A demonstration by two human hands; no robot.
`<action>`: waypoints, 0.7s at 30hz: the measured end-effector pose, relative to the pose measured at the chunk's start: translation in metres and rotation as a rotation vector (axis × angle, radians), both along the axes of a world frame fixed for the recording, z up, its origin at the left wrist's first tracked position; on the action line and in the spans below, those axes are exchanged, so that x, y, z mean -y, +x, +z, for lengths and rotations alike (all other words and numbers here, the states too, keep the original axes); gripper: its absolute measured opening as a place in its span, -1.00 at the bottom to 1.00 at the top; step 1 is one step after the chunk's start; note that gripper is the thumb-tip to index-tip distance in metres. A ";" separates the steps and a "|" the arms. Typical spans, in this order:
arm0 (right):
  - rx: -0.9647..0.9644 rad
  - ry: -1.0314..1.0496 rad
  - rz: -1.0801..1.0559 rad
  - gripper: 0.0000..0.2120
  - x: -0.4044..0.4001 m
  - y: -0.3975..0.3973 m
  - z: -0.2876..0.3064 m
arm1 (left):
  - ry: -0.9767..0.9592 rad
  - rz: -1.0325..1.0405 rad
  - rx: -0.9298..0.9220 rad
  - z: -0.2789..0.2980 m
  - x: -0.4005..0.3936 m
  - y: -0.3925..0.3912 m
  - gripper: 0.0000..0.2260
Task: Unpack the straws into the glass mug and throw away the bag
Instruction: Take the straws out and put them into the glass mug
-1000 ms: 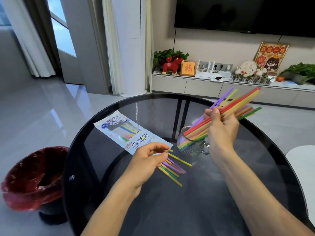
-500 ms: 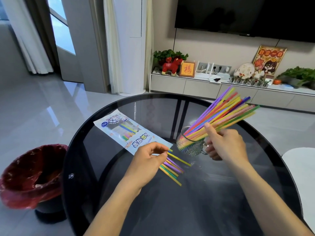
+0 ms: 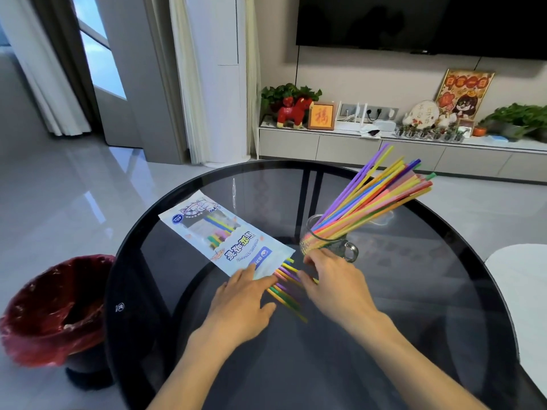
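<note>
A glass mug (image 3: 328, 247) stands on the round black glass table (image 3: 399, 335) and holds a fan of coloured straws (image 3: 373, 196) that lean to the far right. The printed straw bag (image 3: 225, 235) lies flat to the mug's left, a few straws still showing inside it. Several more straws (image 3: 285, 287) stick out of its near open end onto the table. My left hand (image 3: 242, 300) rests flat on that end of the bag, fingers spread. My right hand (image 3: 334, 279) lies just in front of the mug, its fingertips on the protruding straws.
A bin with a red liner (image 3: 50, 306) stands on the floor left of the table. A white seat or cushion (image 3: 521, 279) sits at the right edge. A low TV cabinet (image 3: 384, 146) with ornaments runs along the far wall.
My right hand let go of the bundle of straws in the mug and came down to the straws by the bag. My left hand flattened onto the bag's end.
</note>
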State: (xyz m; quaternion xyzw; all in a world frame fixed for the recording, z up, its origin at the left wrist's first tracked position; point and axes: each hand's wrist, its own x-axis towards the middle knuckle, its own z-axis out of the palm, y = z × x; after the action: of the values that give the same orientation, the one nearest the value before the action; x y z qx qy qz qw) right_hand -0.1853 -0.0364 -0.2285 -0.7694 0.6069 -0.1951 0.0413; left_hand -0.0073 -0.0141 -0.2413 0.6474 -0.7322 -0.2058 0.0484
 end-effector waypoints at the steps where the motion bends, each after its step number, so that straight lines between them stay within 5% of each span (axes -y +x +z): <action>1: -0.012 0.015 0.000 -0.75 0.002 0.001 -0.002 | 0.012 -0.013 0.002 0.002 -0.002 0.000 -0.54; 8: -0.031 0.152 0.015 -0.65 0.007 0.006 -0.017 | 0.048 -0.109 0.069 0.007 -0.015 -0.003 -0.38; 21: -0.244 0.042 -0.010 -0.57 0.009 0.031 -0.031 | -0.028 -0.110 0.074 0.004 -0.011 -0.007 -0.36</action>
State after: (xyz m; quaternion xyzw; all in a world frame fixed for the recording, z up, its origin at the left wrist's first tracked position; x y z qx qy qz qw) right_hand -0.1546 -0.0450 -0.2598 -0.7832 0.6153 -0.0874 -0.0179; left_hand -0.0140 -0.0027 -0.2375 0.6124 -0.7709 -0.1740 0.0190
